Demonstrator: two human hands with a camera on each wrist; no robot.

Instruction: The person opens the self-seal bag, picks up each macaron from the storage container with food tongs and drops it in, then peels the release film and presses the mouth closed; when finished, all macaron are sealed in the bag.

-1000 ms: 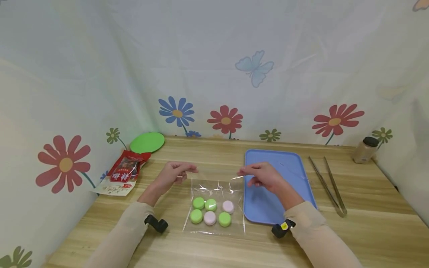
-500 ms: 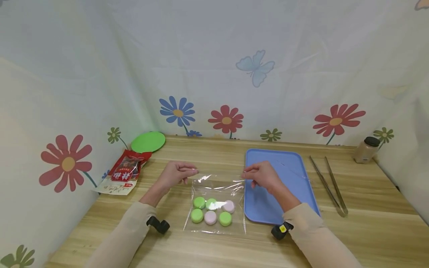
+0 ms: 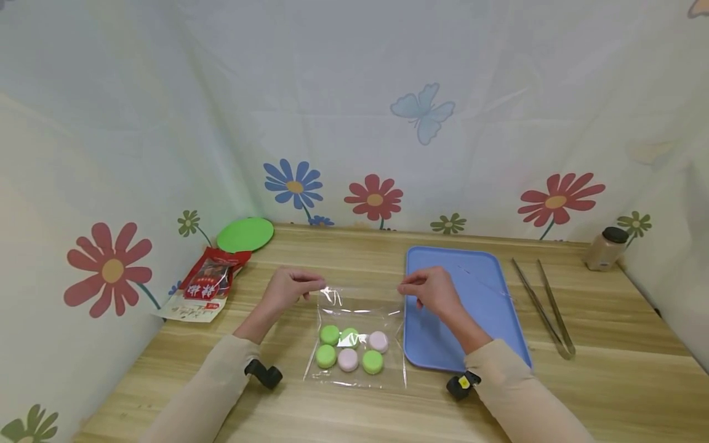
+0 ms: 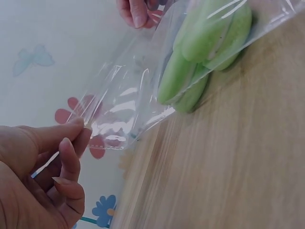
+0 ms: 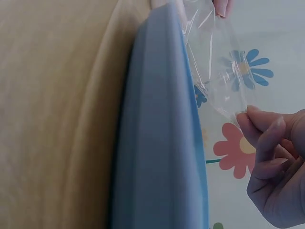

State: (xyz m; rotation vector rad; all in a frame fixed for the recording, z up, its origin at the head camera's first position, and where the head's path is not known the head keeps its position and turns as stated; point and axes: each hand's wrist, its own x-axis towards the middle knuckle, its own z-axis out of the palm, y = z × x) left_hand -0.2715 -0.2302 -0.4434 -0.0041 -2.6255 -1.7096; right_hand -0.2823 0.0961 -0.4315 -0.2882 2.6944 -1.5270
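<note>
A clear plastic bag (image 3: pixel 360 320) lies on the wooden table with several green and pink macarons inside, among them a green macaron (image 3: pixel 373 362) and a pink macaron (image 3: pixel 348 360). My left hand (image 3: pixel 289 288) pinches the far left corner of the bag between thumb and forefinger, lifting that edge off the table. At the far right corner my right hand (image 3: pixel 434 290) pinches the bag the same way, above the blue tray's left edge. In the left wrist view, green macarons (image 4: pixel 205 47) show through the film beyond the left hand (image 4: pixel 43 171).
A blue tray (image 3: pixel 471 332) sits right of the bag, with metal tongs (image 3: pixel 545 307) beyond it. A jar with a black lid (image 3: pixel 606 249) stands at the back right. At the back left are a green plate (image 3: pixel 245 235) and a red food packet (image 3: pixel 207 284).
One second ago both hands had their fingers parted at the bag's far edge. Now thumbs and forefingers pinch its corners, and the edge is raised. The macarons stay in place.
</note>
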